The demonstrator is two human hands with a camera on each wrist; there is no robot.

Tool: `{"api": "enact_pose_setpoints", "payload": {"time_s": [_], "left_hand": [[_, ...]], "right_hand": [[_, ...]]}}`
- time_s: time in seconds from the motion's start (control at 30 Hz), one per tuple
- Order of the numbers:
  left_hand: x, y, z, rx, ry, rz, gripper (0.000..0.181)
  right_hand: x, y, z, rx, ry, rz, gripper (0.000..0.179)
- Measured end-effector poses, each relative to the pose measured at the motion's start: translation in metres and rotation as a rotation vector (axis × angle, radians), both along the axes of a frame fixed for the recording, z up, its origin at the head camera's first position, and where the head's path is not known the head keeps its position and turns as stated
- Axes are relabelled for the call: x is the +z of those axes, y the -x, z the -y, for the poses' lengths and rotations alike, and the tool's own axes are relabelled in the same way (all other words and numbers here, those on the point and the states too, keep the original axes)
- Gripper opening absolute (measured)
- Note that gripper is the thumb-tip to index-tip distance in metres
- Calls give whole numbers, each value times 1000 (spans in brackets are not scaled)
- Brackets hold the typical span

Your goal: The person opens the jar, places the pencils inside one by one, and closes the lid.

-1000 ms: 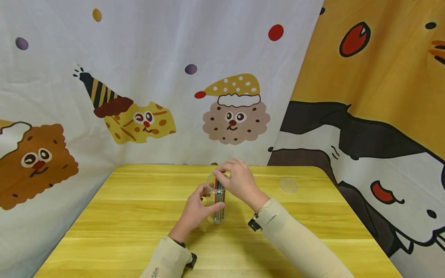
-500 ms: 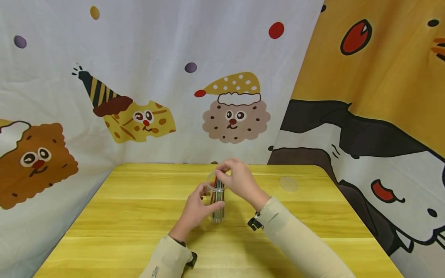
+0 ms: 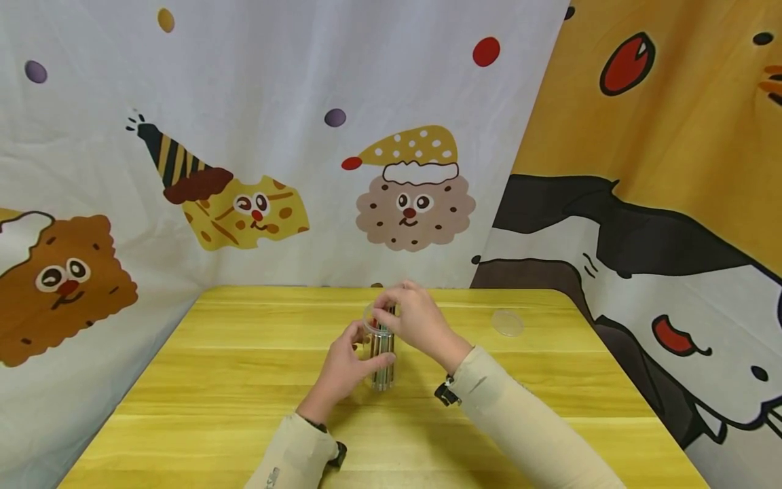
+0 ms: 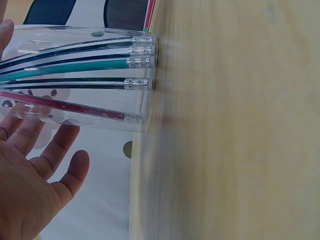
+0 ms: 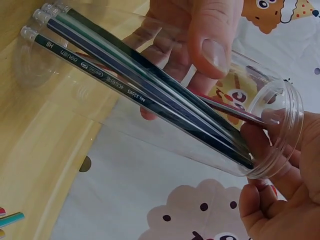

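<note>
A clear plastic jar (image 3: 382, 380) stands upright on the table, with several pencils (image 5: 125, 85) in it, their eraser ends down at the base. My left hand (image 3: 343, 370) grips the jar's side, thumb in front and fingers behind. At the jar's mouth is my right hand (image 3: 418, 319), thumb and forefinger dipping inside the rim. In the right wrist view they pinch the upper end of a red pencil (image 5: 235, 111). The other pencils, dark green, dark blue and teal, lean together against the wall; the left wrist view shows the teal pencil (image 4: 100, 66) among them.
A clear round lid (image 3: 508, 323) lies flat on the table (image 3: 214, 407), right of the jar. Short coloured sticks, one of them a teal stick (image 5: 11, 219), show at the lower left of the right wrist view. A printed cloth (image 3: 275, 102) hangs behind the table.
My right fingers have shifted a little left and down into the jar's mouth. The red pencil has moved left and lower at the rim. My left hand stays on the jar.
</note>
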State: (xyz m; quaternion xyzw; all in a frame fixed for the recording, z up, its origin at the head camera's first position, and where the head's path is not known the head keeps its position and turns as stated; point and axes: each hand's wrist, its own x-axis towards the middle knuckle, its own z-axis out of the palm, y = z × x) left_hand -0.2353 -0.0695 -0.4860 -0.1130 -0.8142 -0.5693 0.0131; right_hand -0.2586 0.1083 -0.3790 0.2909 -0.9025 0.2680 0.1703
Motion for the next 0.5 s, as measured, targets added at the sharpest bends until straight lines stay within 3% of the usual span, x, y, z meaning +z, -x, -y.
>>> {"api": "enact_pose_setpoints", "payload": {"time_s": [0.2, 0.5], "left_hand": [[-1, 1, 1, -1, 3, -1, 52], [-1, 1, 1, -4, 15, -10, 47]], "right_hand": [[2, -1, 0, -1, 12, 55, 5], [7, 1, 1, 14, -75, -2, 11]]}}
